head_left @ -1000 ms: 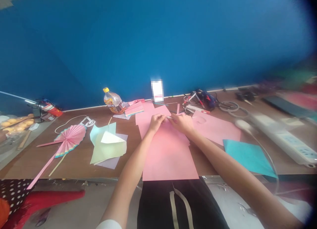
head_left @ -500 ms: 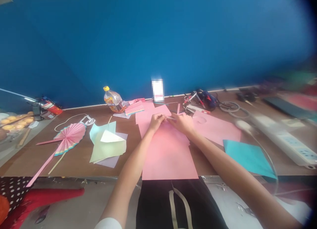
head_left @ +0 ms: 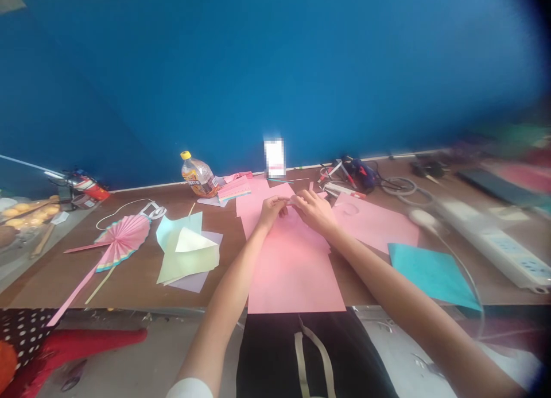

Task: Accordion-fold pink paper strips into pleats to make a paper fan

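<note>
The two hands meet over the middle of the tabletop (head_left: pixel 142 283), close together, with a narrow pink piece of paper (head_left: pixel 290 202) between their fingertips. The left hand (head_left: pixel 274 211) pinches it from the left, thumb and forefinger drawn together and the other fingers curled under; the right hand (head_left: pixel 316 211) closes on it from the right, its fingers bent over the top — just how its thumb sits is hidden. The piece lies at the far end of both outstretched forearms, directly above the pink sheets (head_left: pixel 295 277), which run from the near edge of the tabletop to beyond the hands. Whether it touches them I cannot tell.

Near the right hand, on its far side, lie a white pen-like item (head_left: pixel 344 190) and a bundle of dark cords and tools (head_left: pixel 359 173). Another pink sheet (head_left: pixel 379 223) lies to the right of that hand, with a teal sheet (head_left: pixel 430 271) nearer the person. Left of the left forearm are loose pale green sheets (head_left: pixel 191 260), and well apart, farther left, a pleated pink fan (head_left: pixel 124 237) with blue and yellow trim. A yellow-capped bottle (head_left: pixel 198 178) leans beyond the green sheets — toward the blue wall (head_left: pixel 258 70).
</note>
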Demonstrator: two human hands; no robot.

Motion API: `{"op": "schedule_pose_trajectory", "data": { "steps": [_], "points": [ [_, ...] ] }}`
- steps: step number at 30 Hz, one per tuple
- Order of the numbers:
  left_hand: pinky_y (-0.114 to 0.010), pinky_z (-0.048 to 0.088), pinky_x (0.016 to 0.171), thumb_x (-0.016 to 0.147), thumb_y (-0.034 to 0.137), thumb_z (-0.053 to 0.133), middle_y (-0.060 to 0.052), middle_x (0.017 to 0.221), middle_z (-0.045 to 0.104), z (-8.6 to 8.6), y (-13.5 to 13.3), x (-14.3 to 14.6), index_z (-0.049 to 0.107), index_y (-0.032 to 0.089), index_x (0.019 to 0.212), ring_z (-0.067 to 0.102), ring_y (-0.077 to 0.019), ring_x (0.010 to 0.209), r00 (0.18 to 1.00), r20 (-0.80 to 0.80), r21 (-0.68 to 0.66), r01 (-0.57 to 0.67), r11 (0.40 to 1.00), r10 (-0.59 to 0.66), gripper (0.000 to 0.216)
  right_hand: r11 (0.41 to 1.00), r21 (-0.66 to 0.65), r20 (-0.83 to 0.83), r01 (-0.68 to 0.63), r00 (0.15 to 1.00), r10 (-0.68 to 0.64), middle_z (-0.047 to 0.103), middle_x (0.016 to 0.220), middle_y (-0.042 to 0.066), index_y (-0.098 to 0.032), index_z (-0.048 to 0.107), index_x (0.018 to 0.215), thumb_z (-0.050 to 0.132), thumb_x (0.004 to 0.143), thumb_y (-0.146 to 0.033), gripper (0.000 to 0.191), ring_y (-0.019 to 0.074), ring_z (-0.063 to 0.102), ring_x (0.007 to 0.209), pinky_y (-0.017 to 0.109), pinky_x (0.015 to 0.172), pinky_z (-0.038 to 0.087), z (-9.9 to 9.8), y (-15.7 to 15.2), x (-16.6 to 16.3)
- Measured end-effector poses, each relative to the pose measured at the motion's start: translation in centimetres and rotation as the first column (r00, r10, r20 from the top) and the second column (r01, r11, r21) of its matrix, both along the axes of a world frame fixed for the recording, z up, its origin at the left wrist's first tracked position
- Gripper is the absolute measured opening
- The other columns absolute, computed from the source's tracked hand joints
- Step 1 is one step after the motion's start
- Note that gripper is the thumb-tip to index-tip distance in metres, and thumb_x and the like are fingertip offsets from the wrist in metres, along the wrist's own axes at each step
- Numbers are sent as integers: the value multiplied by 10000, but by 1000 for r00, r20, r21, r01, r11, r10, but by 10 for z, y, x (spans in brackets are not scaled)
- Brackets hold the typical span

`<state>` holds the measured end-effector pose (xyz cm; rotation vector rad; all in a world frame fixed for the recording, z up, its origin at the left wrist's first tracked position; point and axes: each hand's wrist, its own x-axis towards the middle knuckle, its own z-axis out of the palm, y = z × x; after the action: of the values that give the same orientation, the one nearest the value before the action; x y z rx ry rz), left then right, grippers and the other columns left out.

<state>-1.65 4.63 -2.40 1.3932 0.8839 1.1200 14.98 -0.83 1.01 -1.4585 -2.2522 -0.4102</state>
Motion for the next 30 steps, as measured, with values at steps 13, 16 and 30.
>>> {"op": "schedule_pose_trajectory", "data": {
  "steps": [13,16,30],
  "points": [
    [-226,400,508,793,357,610,13,543,572,9,-5,2,638,132,938,513,-91,498,998,-9,79,59,995,-59,269,999,3,32,-47,998,47,627,890,68,-186,595,1080,320,966,-174,298,179,498,827,287,679,262,-8,6,6],
    [-226,404,526,806,370,600,1,572,586,7,-4,2,645,127,933,526,-91,524,997,-1,81,76,994,-76,278,999,-22,19,-26,999,26,619,868,69,-192,595,1066,329,959,-183,286,181,490,822,285,646,246,-7,5,6],
    [-234,450,582,825,457,579,-21,648,606,7,-7,4,655,125,983,560,-101,599,983,-97,128,167,978,-156,376,1000,-9,-117,7,993,-8,583,946,86,-175,549,981,363,941,-179,190,197,477,908,277,580,253,-12,12,7]
  ]
}}
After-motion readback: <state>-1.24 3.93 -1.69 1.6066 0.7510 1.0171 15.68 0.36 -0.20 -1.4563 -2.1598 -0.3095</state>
